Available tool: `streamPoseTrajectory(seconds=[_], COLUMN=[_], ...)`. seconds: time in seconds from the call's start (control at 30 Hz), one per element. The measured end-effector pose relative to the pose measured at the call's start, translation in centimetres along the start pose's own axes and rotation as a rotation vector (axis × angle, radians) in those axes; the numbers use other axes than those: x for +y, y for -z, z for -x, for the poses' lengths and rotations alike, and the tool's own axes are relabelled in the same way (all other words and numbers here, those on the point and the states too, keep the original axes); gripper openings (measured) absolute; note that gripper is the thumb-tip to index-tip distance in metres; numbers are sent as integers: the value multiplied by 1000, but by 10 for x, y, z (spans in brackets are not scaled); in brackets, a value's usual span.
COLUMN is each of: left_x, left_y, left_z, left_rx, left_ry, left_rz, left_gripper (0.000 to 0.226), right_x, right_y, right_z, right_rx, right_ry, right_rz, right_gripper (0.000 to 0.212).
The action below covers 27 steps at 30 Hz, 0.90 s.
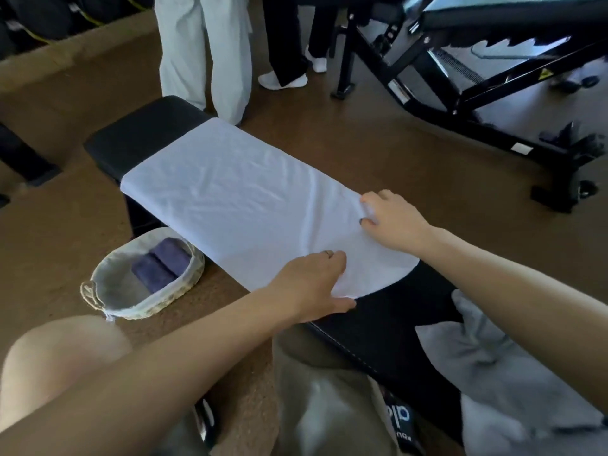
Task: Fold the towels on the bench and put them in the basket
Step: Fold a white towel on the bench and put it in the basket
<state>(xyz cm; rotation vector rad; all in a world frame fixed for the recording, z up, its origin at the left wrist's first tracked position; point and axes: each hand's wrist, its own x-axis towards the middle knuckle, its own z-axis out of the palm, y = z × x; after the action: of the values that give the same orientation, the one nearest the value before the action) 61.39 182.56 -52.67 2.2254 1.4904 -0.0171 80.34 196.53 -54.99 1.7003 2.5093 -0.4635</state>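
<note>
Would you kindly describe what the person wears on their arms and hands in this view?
Both forearms are bare, with no sleeves, watch or gloves in view. The left hand carries a thin ring on one of its fingers. The right hand shows dark polish on the one visible nail; no ring is visible on it.

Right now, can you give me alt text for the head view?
Both hands grip the near end of a white towel spread along a black bench: left hand, right hand. A basket on the floor holds a purple towel; a grey towel lies nearer.
</note>
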Motion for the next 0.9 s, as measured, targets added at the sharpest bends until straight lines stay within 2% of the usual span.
streamPoseTrajectory(seconds=[0.07, 0.2, 0.37, 0.47, 0.6, 0.9], left_x=[12, 24, 31, 30, 27, 25], left_y=[-6, -18, -33, -42, -48, -61], left_z=[2, 9, 25, 30, 33, 46], left_rx=[-7, -43, -186, -139, -70, 54], left_ry=[-18, -113, -272, -356, -498, -628], left_rz=[-53, -67, -99, -190, -263, -540], left_gripper=[35, 13, 13, 6, 11, 14], right_x=[7, 29, 47, 52, 59, 73], right_y=[-4, -7, -1, 0, 1, -7], right_z=[11, 25, 39, 42, 42, 44], right_rx=[-29, -18, -14, 80, 156, 127], right_ry=[-38, -124, -231, -274, -325, -364], right_rz=[-63, -221, -317, -334, -386, -353], right_gripper=[48, 45, 40, 32, 19, 23])
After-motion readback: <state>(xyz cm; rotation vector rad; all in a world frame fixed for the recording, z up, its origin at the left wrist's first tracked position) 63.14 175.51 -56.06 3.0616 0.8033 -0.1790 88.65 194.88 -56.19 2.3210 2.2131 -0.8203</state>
